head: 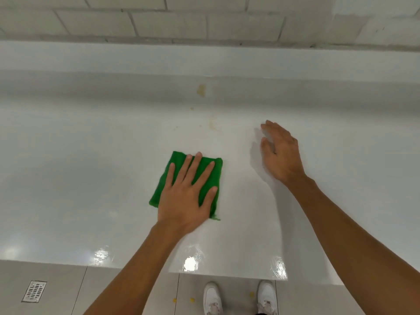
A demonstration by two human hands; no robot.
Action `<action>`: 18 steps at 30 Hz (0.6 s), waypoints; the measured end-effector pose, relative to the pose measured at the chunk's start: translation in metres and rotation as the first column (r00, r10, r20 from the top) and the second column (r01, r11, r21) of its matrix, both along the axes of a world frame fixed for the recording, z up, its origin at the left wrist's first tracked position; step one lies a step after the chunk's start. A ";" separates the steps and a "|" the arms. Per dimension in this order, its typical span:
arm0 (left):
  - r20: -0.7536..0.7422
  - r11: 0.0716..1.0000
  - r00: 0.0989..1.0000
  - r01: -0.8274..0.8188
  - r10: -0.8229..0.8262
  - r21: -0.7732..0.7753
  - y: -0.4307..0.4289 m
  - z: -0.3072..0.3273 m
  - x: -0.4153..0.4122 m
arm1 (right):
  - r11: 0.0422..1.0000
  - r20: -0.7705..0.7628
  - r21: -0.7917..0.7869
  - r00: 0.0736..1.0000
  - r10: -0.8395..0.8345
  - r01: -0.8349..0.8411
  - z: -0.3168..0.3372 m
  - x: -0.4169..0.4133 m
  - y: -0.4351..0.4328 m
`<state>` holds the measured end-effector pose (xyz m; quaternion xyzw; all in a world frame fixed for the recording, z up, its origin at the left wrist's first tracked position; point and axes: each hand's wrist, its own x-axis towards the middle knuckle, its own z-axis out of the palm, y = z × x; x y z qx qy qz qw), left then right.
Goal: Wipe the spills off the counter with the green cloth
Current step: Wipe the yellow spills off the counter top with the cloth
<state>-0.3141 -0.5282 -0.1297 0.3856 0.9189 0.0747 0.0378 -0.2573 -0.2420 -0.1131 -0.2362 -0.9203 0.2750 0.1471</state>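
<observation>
A folded green cloth [168, 176] lies flat on the glossy white counter [91, 167], near its middle. My left hand [188, 194] presses down on the cloth with fingers spread. My right hand [279, 153] hovers open just above the counter to the right of the cloth, holding nothing. Beyond the cloth, a yellowish-brown spill [201, 90] marks the counter near the back, and fainter smears [213, 125] sit between that spill and the cloth.
A white brick wall [204, 21] rises behind the counter. The counter's front edge runs along the bottom, above a tiled floor with a metal drain [34, 291] at the left, my white shoes [213, 298] and small yellow drops [192, 299].
</observation>
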 end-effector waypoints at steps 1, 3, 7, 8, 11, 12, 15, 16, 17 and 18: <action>-0.012 1.000 1.000 -0.024 0.025 0.013 -0.007 -0.001 -0.008 | 0.999 0.019 0.032 1.000 0.002 -0.002 0.001 -0.007 0.006; -0.017 0.995 0.995 -0.098 0.098 0.004 -0.008 -0.002 -0.027 | 0.992 0.123 0.117 0.992 0.027 -0.042 -0.002 -0.020 0.016; 0.025 0.971 0.973 -0.227 0.229 -0.070 0.033 -0.001 -0.048 | 0.963 0.322 0.243 0.946 0.035 -0.118 -0.013 -0.033 0.022; 0.031 0.968 0.970 -0.239 0.242 -0.075 0.044 -0.001 -0.046 | 0.962 0.328 0.247 0.944 0.034 -0.120 -0.014 -0.034 0.022; 0.030 0.980 0.982 -0.186 0.189 -0.066 0.067 0.001 -0.019 | 0.958 0.338 0.259 0.941 0.028 -0.121 -0.013 -0.035 0.025; 0.022 0.988 0.989 -0.147 0.149 -0.053 0.068 0.002 -0.006 | 0.957 0.347 0.260 0.938 0.028 -0.125 -0.012 -0.035 0.026; 0.017 1.000 1.000 -0.014 0.015 -0.025 0.049 0.003 0.030 | 0.957 0.358 0.260 0.933 0.031 -0.132 -0.012 -0.035 0.026; 0.024 1.000 1.000 0.016 -0.015 -0.018 0.036 0.004 0.033 | 0.957 0.356 0.262 0.934 0.027 -0.128 -0.012 -0.034 0.026; 0.033 0.999 0.999 0.032 -0.032 -0.009 0.023 0.004 0.031 | 0.957 0.352 0.262 0.936 0.025 -0.125 -0.013 -0.034 0.026; 0.030 1.000 0.999 0.023 -0.023 0.001 0.009 0.004 0.023 | 0.958 0.347 0.259 0.938 0.028 -0.124 -0.012 -0.035 0.025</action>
